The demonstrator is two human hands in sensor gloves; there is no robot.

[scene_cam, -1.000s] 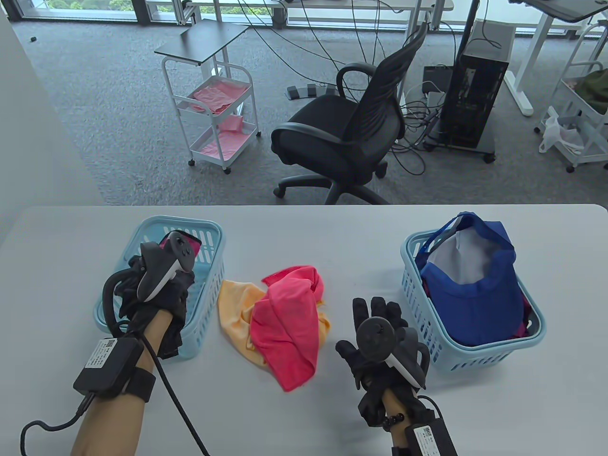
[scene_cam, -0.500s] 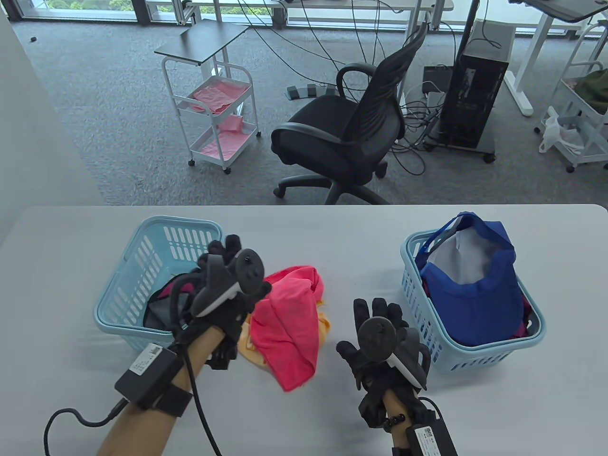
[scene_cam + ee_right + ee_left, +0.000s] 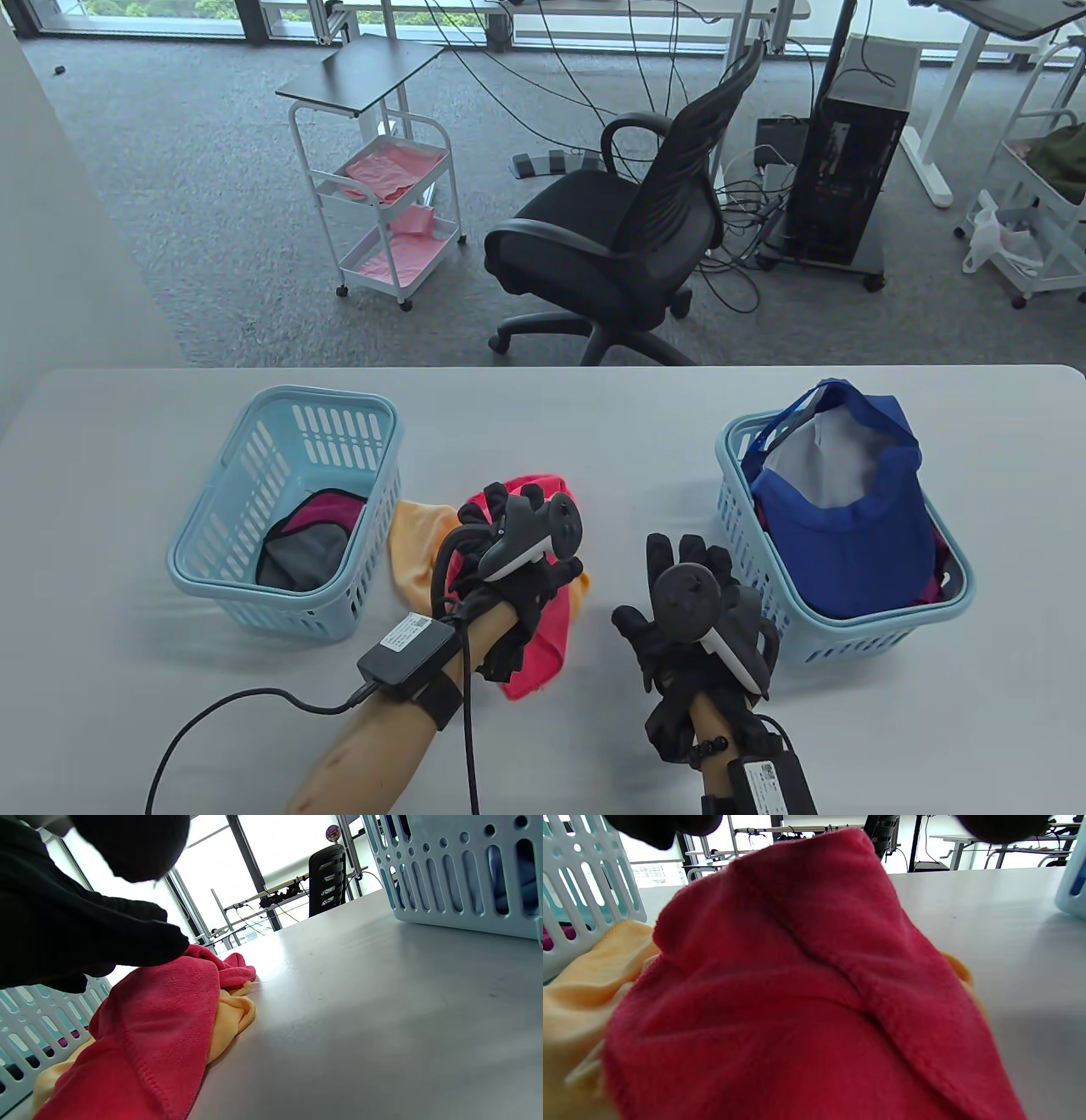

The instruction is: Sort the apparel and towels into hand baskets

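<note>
A red towel (image 3: 547, 632) lies on an orange towel (image 3: 416, 543) in the middle of the table. My left hand (image 3: 509, 526) is over the red towel, fingers spread, touching its top. The left wrist view shows the red towel (image 3: 797, 984) close below, with fingertips (image 3: 666, 827) apart at the top edge. My right hand (image 3: 666, 577) rests flat and open on the table between the towels and the right basket (image 3: 738, 518). That basket holds a blue cap (image 3: 848, 526). The left basket (image 3: 254, 441) holds a maroon and grey garment (image 3: 310, 543).
The table's far edge lies behind the baskets. An office chair (image 3: 611, 246) and a white cart (image 3: 382, 212) stand on the floor beyond it. In the right wrist view the right basket's wall (image 3: 445, 870) is close on the right.
My left hand left the left basket and moved right onto the red towel. The maroon and grey garment now lies in that basket. My right hand shifted slightly.
</note>
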